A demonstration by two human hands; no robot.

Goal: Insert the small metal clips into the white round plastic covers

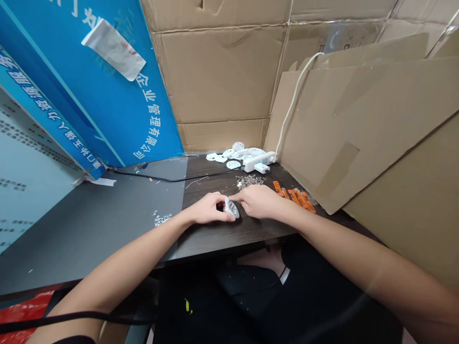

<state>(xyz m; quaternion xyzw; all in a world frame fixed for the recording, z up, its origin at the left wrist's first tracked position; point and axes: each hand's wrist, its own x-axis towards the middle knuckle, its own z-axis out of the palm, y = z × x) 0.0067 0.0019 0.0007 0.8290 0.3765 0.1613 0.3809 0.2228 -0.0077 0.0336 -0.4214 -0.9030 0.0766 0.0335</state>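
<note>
My left hand (209,209) pinches a round white plastic piece (231,209) by its edge, thumb below and fingers above. The piece stands tilted over the dark tabletop, with slots and a small hole in its face. My right hand (258,201) is curled close by on the right, its index finger stretched to the top rim of the piece. Whatever lies inside those curled fingers is hidden. Just behind the right hand is a pile of small metal parts (250,181). Another heap of small shiny parts (162,219) lies left of my left hand.
Similar white pieces (238,146) are heaped at the back beside a white power strip (260,161) with a plugged-in adapter (262,168). Orange strips (297,197) lie at right. A black cable (161,179) crosses the table (136,205). Cardboard walls (222,71) and a blue board (107,95) enclose it.
</note>
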